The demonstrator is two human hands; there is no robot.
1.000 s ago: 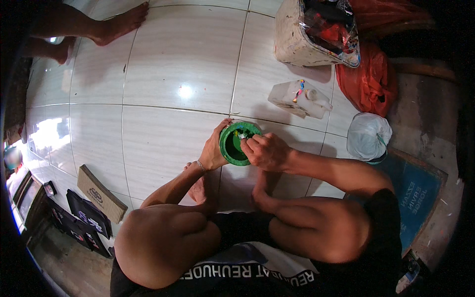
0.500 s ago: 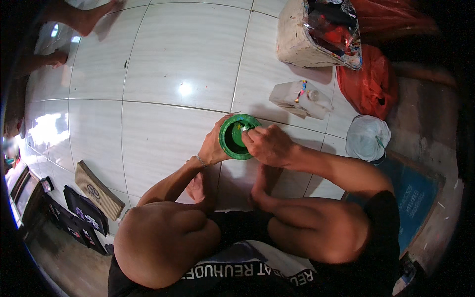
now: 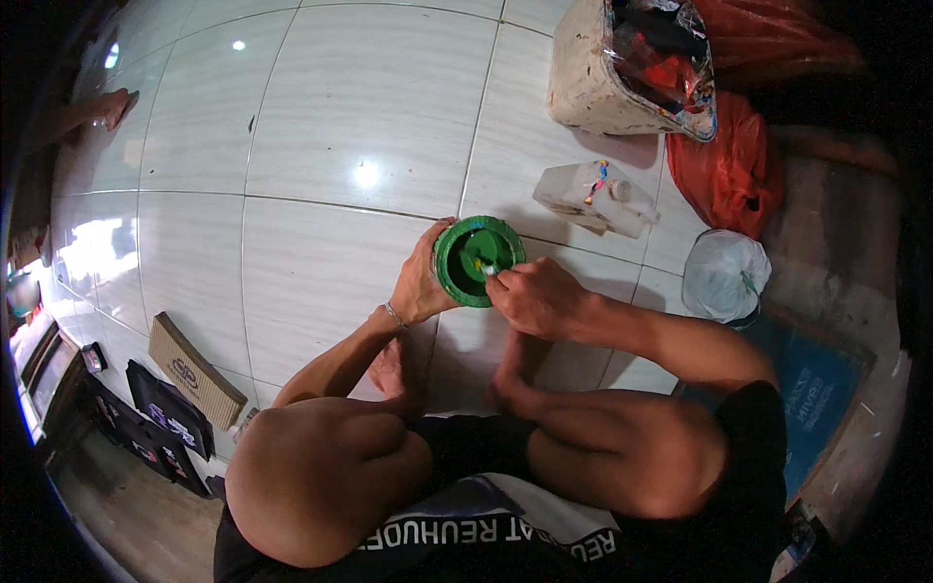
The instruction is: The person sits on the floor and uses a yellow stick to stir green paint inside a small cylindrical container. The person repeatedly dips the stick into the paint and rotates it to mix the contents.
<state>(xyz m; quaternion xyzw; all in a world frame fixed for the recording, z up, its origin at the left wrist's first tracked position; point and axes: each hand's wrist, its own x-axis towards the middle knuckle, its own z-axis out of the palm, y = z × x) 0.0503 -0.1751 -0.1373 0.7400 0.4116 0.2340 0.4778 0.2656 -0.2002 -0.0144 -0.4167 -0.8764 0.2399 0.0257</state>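
A round green tub (image 3: 521, 245) of green paint (image 3: 473, 251) sits between my feet on the tiled floor, its mouth facing up. My left hand (image 3: 418, 279) is wrapped round the tub's left side; some of its fingers are hidden behind the wall. At the tub's right rim, my right hand (image 3: 540, 299) pinches a short stirrer (image 3: 489, 270) that reaches down into the paint. Only a small light-coloured piece of the stirrer shows, and its lower end is lost in the green.
Beyond my right hand stands a translucent plastic jerrycan (image 3: 595, 199). Behind it are a paint-stained bin (image 3: 587, 87) and a red plastic bag (image 3: 726, 170). A white bag (image 3: 724, 275) and a blue framed screen (image 3: 816, 408) lie to the right. Left are a cardboard piece (image 3: 194, 371) and another person's foot (image 3: 119, 107).
My right hand has shifted from over the tub's mouth to its right rim, uncovering more of the paint. My left hand keeps its hold. The other person's nearer leg has left the view.
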